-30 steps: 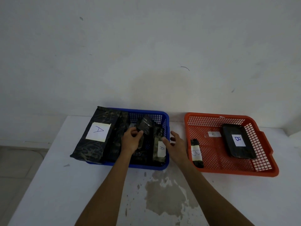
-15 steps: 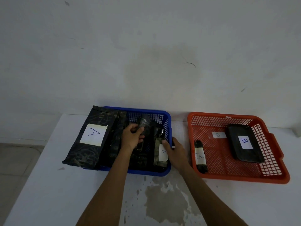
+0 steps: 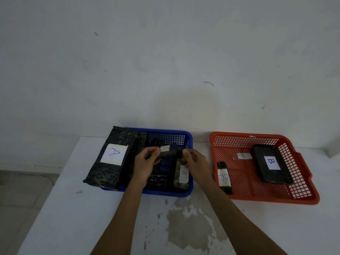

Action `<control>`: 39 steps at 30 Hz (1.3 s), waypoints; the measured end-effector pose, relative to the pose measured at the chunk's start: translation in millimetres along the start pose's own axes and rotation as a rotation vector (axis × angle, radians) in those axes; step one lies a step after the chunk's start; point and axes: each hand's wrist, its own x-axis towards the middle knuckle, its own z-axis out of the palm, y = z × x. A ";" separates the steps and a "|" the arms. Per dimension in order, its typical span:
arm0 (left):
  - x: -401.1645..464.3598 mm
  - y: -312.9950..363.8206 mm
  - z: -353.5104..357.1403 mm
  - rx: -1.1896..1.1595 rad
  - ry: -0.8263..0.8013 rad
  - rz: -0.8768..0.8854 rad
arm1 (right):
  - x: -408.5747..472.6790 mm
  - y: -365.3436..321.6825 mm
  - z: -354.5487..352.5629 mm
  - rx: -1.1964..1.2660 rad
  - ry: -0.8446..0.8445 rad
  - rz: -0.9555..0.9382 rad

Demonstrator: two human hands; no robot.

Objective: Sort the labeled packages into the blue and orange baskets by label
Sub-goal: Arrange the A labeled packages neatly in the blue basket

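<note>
Over the blue basket (image 3: 189,181) both hands hold one small dark package (image 3: 169,150) with a white label. My left hand (image 3: 146,163) pinches its left end and my right hand (image 3: 195,160) grips its right end. A large black package marked A (image 3: 110,157) leans over the basket's left rim. Another package marked A (image 3: 182,174) lies at the basket's right side. In the orange basket (image 3: 272,197) lie a black tray-shaped package marked B (image 3: 271,163), a narrow package marked B (image 3: 223,178) and a small piece marked B (image 3: 243,155).
The baskets stand side by side on a white table (image 3: 92,218) against a pale wall. A worn stain (image 3: 187,225) marks the tabletop between my forearms. The table's left edge drops to a tiled floor (image 3: 20,196).
My right hand left the basket's right rim and took the right end of the small package. The left hand turned and lifted that package, showing its label.
</note>
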 end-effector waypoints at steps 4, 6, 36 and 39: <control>-11.3 -1.2 -0.5 0.162 -0.042 0.060 | -8.9 -13.8 2.2 0.128 -0.106 0.032; -16.5 -1.8 -1.9 0.181 -0.053 0.031 | -14.6 -18.7 1.6 0.149 -0.131 0.041; 14.2 -39.1 -5.9 0.686 -0.076 -0.164 | -6.7 8.1 -27.6 0.177 0.046 0.111; 19.8 -45.3 1.4 0.795 -0.040 -0.149 | -5.5 14.3 -31.2 0.210 0.040 0.120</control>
